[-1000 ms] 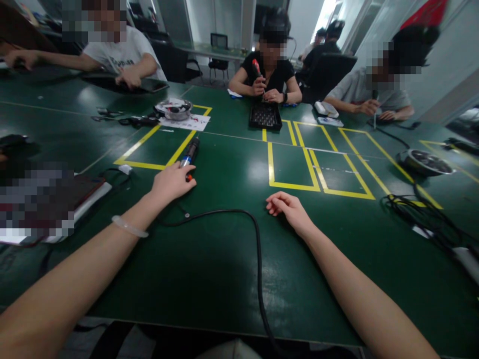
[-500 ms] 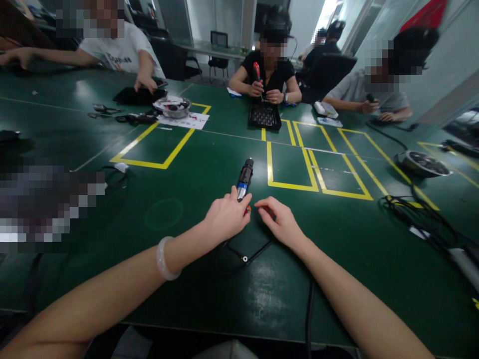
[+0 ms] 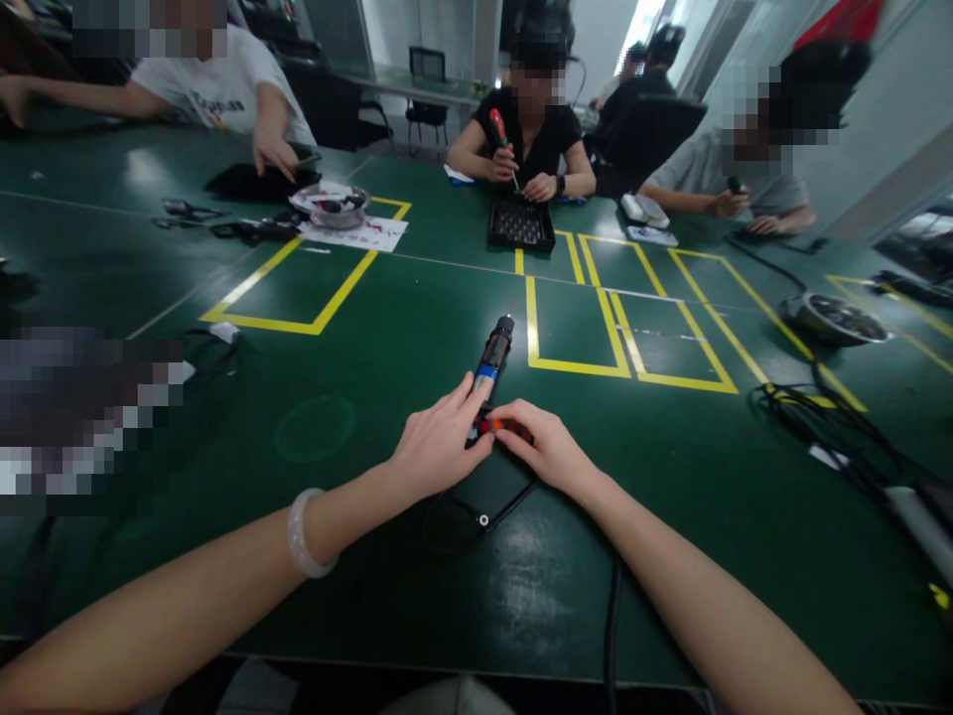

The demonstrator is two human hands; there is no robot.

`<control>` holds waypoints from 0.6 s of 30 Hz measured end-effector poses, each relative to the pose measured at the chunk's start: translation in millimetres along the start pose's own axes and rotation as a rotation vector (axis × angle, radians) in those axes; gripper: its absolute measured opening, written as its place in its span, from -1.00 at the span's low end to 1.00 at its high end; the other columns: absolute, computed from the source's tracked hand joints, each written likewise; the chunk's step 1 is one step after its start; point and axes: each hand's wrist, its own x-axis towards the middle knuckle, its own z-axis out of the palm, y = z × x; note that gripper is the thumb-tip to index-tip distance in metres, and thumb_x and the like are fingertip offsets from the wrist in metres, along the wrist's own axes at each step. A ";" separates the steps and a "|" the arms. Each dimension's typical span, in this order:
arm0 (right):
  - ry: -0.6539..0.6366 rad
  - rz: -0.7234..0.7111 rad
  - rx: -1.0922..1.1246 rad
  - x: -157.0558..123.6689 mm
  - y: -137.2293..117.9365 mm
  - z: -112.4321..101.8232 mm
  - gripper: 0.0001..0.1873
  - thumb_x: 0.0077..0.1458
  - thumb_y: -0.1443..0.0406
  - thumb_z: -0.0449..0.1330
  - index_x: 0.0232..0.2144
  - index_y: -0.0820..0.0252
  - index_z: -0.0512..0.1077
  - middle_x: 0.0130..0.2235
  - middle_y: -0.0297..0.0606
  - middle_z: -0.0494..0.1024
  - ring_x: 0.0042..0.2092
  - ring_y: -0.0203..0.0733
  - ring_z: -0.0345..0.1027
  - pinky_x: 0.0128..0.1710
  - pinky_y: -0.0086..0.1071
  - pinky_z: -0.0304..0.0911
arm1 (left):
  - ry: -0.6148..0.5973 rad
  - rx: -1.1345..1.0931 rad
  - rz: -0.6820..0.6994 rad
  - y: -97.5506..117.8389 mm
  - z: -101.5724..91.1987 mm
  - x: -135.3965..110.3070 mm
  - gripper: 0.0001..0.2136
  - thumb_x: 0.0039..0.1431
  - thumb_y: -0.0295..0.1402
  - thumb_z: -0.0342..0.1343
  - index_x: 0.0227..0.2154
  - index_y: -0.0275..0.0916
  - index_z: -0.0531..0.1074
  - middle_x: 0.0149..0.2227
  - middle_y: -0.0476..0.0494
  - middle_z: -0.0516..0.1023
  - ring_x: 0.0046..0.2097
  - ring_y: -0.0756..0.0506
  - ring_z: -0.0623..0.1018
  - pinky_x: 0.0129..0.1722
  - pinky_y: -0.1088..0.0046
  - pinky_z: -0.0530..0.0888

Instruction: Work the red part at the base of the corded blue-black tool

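A black electric screwdriver [image 3: 494,355] with a blue band lies on the green table [image 3: 417,328], its tip pointing away from me. My left hand [image 3: 439,447] is wrapped over its near end. My right hand [image 3: 547,449] meets it from the right, fingertips pinched on the red-orange part at the tool's base. Its black cable [image 3: 513,497] loops under both hands and runs off the near edge.
Yellow tape rectangles [image 3: 577,328] mark the table ahead. Across it, other people work with a black tray [image 3: 521,224], a metal bowl [image 3: 339,207] and a fan-like part [image 3: 838,320]. Tangled cables [image 3: 834,427] lie at the right.
My left hand dragged the screwdriver from the far left to the middle of the table. My right hand moved in and closed on its near end; the cable bunched up beneath.
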 end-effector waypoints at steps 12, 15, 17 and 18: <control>0.020 0.327 0.384 3.6 6.5 -1.1 -0.72 0.21 0.08 0.15 -0.36 0.17 0.33 -0.46 -0.40 0.39 -0.51 -0.36 0.16 -0.50 -0.46 0.08 | 0.041 -0.430 0.100 -9.2 3.4 -1.4 -0.69 0.25 -0.29 0.01 0.04 -0.12 0.43 0.39 -0.13 0.09 0.32 -0.19 0.29 0.25 0.21 0.32; 0.005 0.356 0.461 5.4 7.4 -2.4 -0.66 0.19 0.02 0.15 -0.37 0.18 0.34 -0.47 -0.39 0.42 -0.54 -0.38 0.15 -0.53 -0.47 0.06 | 0.042 -0.447 0.115 -12.7 2.7 0.0 -0.77 0.27 -0.28 0.01 -0.08 -0.10 0.47 0.38 -0.07 0.12 0.33 -0.17 0.28 0.27 0.24 0.30; -0.001 0.359 0.479 6.0 7.2 -3.0 -0.64 0.18 0.00 0.15 -0.38 0.18 0.34 -0.47 -0.39 0.43 -0.54 -0.38 0.16 -0.53 -0.47 0.07 | 0.040 -0.449 0.128 -14.7 3.9 0.5 -0.78 0.29 -0.27 0.00 -0.10 -0.09 0.49 0.38 -0.05 0.10 0.34 -0.16 0.26 0.29 0.25 0.27; -0.003 0.360 0.481 6.2 6.9 -3.2 -0.64 0.19 0.00 0.14 -0.38 0.18 0.34 -0.48 -0.39 0.43 -0.54 -0.38 0.16 -0.53 -0.47 0.08 | 0.039 -0.452 0.131 -15.4 4.6 0.6 -0.78 0.30 -0.27 -0.01 -0.10 -0.09 0.49 0.38 -0.05 0.10 0.34 -0.16 0.25 0.29 0.25 0.26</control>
